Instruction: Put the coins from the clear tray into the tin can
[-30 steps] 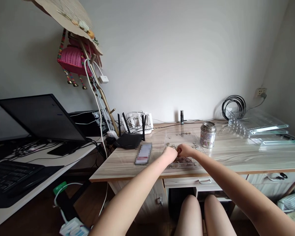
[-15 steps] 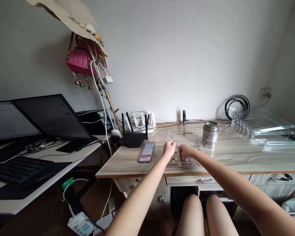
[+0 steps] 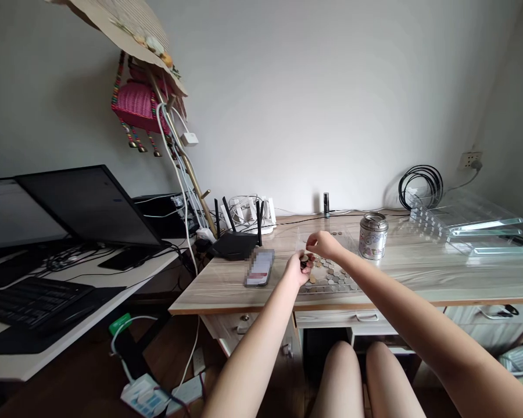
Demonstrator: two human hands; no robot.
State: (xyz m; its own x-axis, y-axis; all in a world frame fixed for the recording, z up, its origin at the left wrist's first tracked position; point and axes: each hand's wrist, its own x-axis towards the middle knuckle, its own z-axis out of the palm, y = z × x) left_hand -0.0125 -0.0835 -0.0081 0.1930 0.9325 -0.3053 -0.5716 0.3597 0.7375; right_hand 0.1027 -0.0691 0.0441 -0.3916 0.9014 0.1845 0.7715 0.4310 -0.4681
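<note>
A clear plastic tray (image 3: 326, 285) lies on the wooden desk (image 3: 418, 273), and several coins (image 3: 331, 273) are spread in it. My left hand (image 3: 298, 268) hovers at the tray's left side, fingers curled around a few coins. My right hand (image 3: 323, 244) is raised just above the tray, its fingers pinched together; what they pinch is too small to name. The two hands are close together, nearly touching. A small patterned metal tin (image 3: 372, 235) stands just right of the tray.
A phone (image 3: 260, 268) lies left of the tray, a black router (image 3: 234, 244) behind it. Clear acrylic trays (image 3: 466, 223) and a coiled black cable (image 3: 418, 184) fill the desk's right end. A laptop (image 3: 91, 206) and keyboard (image 3: 30, 299) sit on the white table at left.
My right hand has lifted from the coins and moved back over the tray. My left hand has turned and closed on some coins. The view has shifted slightly.
</note>
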